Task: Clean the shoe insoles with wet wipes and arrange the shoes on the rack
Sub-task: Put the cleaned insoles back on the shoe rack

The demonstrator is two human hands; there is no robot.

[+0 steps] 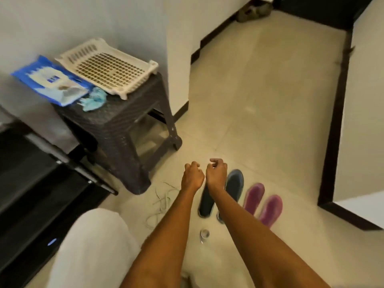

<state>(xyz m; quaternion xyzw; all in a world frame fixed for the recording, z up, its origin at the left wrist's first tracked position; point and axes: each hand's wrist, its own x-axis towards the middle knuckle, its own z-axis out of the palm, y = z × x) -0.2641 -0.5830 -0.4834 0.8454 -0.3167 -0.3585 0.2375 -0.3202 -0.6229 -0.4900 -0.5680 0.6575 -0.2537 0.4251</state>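
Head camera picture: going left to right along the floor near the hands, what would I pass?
Pale laces → dark blue insole → second dark blue insole → purple insole → second purple insole. Both hands, left hand and right hand, hover above, holding nothing.

Bare forearms, no sleeves — white trouser leg (pixel 93 246), hands (pixel 192 176) ringless
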